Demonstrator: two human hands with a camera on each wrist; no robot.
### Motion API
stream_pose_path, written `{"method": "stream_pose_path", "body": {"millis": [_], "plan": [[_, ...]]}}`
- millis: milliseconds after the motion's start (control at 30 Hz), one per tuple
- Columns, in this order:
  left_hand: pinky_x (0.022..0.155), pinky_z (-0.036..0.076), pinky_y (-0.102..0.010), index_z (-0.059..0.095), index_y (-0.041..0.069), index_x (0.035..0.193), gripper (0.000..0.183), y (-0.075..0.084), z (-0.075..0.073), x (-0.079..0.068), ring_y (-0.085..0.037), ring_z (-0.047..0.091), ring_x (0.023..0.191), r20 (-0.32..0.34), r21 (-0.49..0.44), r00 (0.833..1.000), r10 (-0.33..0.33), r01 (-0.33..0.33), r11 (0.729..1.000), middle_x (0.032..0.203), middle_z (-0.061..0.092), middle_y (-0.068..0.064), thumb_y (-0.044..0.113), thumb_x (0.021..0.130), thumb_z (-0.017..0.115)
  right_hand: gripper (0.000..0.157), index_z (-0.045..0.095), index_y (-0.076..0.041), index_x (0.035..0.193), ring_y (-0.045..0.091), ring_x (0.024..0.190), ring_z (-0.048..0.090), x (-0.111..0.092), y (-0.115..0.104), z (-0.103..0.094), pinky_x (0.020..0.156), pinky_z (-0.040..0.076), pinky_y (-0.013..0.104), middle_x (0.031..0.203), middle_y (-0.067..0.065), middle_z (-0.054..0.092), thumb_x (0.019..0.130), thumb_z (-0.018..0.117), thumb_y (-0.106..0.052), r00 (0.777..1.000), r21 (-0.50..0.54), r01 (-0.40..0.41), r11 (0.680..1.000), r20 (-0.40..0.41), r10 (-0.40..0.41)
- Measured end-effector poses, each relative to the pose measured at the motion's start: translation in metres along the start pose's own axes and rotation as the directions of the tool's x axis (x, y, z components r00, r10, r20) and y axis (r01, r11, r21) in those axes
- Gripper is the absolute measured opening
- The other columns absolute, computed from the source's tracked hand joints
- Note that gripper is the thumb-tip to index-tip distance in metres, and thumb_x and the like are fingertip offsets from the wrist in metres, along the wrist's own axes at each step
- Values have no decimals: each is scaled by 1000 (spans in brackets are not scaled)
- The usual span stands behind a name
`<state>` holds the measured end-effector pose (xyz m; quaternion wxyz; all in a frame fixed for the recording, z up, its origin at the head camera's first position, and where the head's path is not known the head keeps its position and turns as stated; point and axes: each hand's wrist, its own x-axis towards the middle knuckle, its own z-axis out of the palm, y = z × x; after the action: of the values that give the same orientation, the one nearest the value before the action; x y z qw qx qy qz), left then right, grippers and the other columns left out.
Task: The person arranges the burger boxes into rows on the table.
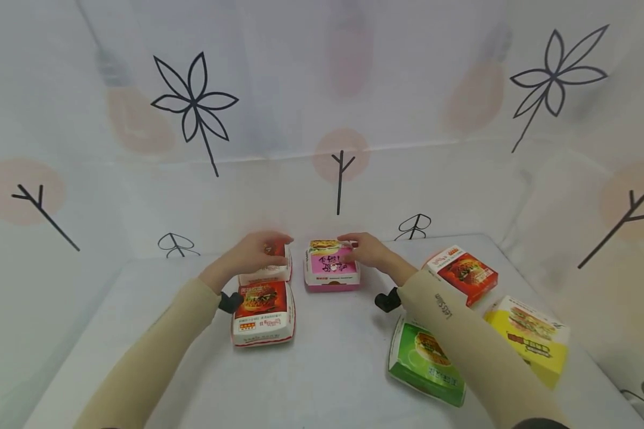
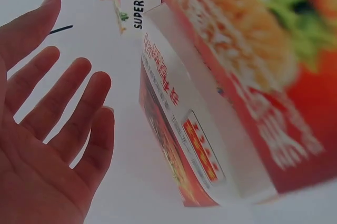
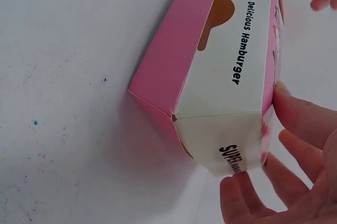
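Note:
In the head view my left hand (image 1: 249,255) is over the far red-and-white burger box (image 1: 268,273), hiding part of its top. The left wrist view shows this hand with fingers spread, apart from the boxes. A second red burger box (image 1: 263,313) lies right in front of the far one. My right hand (image 1: 372,253) is at the right end of a pink-and-white burger box (image 1: 330,271). Seen from the right wrist, the thumb (image 3: 303,113) touches its top edge, and relaxed fingertips rest along the white end panel.
On the right side lie a red burger box (image 1: 464,274), a yellow burger box (image 1: 531,336) and a green burger box (image 1: 426,360), the latter partly under my right forearm in view. A patterned white cloth (image 1: 279,196) rises behind the white table (image 1: 333,369).

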<state>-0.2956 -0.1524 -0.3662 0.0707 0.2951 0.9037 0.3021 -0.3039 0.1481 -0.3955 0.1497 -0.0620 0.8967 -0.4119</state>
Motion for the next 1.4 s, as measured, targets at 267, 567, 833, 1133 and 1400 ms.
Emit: {"method": "stream_pose_path", "body": {"millis": [267, 567, 833, 1133, 1400], "plan": [[96, 50, -41, 56, 14, 140, 57, 12, 12, 27, -24, 58, 117, 136, 47, 990, -31, 25, 999, 134, 60, -4, 26, 88, 78, 60, 48, -11, 148, 38, 141, 35, 7, 1, 2, 111, 33, 56, 154, 19, 37, 92, 70, -14, 1000, 47, 20, 999, 18, -21], [95, 52, -38, 54, 16, 141, 57, 23, 22, 32, -20, 60, 116, 256, 19, 960, -115, 114, 993, 131, 60, 0, 25, 89, 77, 59, 47, -12, 149, 38, 141, 35, 4, 2, 1, 112, 33, 55, 155, 18, 37, 94, 69, -17, 999, 36, 31, 999, 36, -32], [103, 46, -45, 49, 15, 146, 63, 24, 21, 29, -26, 53, 128, 288, -15, 948, -133, 143, 990, 142, 54, -6, 23, 89, 77, 52, 51, -10, 145, 38, 135, 42, -3, 5, -6, 107, 38, 57, 151, 19, 42, 95, 63, -10, 999, 17, 43, 999, 29, -44], [107, 42, -46, 49, 21, 148, 62, 26, 25, 33, -27, 47, 133, 289, 47, 946, -146, 139, 989, 146, 51, -6, 24, 91, 74, 42, 60, -5, 135, 31, 112, 54, -5, 13, -10, 92, 48, 46, 122, 16, 61, 94, 66, -10, 995, -52, 103, 993, 21, -102], [109, 40, -46, 50, 21, 147, 61, 32, 32, 39, -27, 46, 134, 288, 72, 949, -129, 113, 991, 146, 51, -7, 20, 91, 74, 57, 53, -9, 144, 37, 130, 46, -7, 15, -14, 105, 40, 57, 142, 18, 52, 90, 72, -14, 981, -53, 171, 984, 101, -165]]}}
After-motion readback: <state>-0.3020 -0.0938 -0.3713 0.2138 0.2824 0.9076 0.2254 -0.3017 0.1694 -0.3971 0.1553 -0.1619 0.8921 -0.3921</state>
